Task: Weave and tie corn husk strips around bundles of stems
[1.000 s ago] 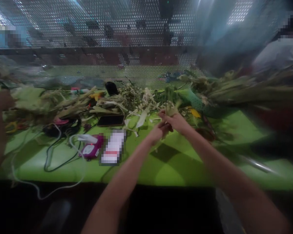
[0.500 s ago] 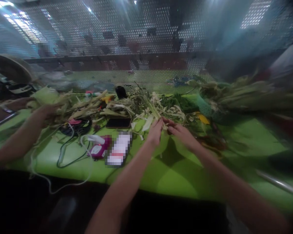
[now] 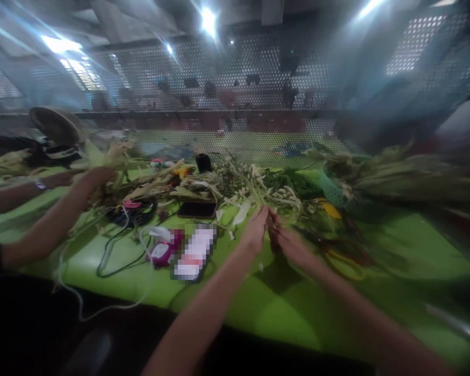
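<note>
Close together over the green table, my left hand and my right hand meet at the fingertips. Pale green plant strips rise from between them, pinched in my left hand's fingers. The fingers of my right hand are pressed against the same spot; what they hold is hidden by blur. Just left of my left hand lies a wide pale husk piece. Beyond both hands spreads a heap of dried husks and stalks.
Left of my hands are a dark phone, a lit phone, a magenta device and cables. Another person's arms work at far left. A green basket, a yellow loop and husk bundles are right.
The view has tilted up, so the table contents sit lower in the picture. My hands stay together, with the fingers straighter and closer. The yellow loop now shows beside my right forearm.
</note>
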Demonstrator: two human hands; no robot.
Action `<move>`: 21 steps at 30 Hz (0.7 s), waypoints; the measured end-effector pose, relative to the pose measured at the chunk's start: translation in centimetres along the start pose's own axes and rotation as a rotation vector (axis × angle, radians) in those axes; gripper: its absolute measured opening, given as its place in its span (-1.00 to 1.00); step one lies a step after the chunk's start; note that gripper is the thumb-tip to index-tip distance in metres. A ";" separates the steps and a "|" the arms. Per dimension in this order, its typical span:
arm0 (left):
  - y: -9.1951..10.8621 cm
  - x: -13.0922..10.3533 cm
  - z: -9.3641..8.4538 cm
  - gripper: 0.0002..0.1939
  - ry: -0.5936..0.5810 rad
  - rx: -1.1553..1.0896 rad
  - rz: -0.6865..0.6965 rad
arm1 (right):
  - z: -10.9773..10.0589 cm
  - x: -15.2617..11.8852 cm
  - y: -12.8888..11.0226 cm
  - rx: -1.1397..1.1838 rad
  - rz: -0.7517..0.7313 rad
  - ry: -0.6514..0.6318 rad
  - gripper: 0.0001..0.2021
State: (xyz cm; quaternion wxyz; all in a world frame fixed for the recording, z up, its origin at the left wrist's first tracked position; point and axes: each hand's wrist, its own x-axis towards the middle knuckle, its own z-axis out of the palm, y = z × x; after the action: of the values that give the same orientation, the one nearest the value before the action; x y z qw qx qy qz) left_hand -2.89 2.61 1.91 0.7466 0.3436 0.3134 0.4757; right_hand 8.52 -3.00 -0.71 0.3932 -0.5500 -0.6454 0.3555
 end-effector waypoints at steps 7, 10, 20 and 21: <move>1.3 0.0 -0.4 -0.63 -0.125 -0.104 -0.012 | 1.0 -0.3 -0.6 -0.066 0.108 -0.109 -0.61; 1.5 -0.4 -0.2 -0.64 -0.106 0.026 0.040 | -0.5 0.0 -1.2 -0.077 0.069 -0.141 -0.77; -0.8 -0.9 -0.1 -0.79 -0.218 1.296 0.355 | -5.0 1.0 -2.3 0.423 0.009 0.278 -0.59; -0.7 -1.0 -0.1 -0.78 -0.223 1.358 0.360 | -4.9 1.0 -2.2 0.439 0.013 0.306 -0.62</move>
State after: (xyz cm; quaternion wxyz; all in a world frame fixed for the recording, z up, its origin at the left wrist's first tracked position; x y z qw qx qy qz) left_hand -2.97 1.52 1.36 0.3049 0.8260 0.4008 0.2531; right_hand 11.94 -2.20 3.52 0.5936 -0.5030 -0.4825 0.4022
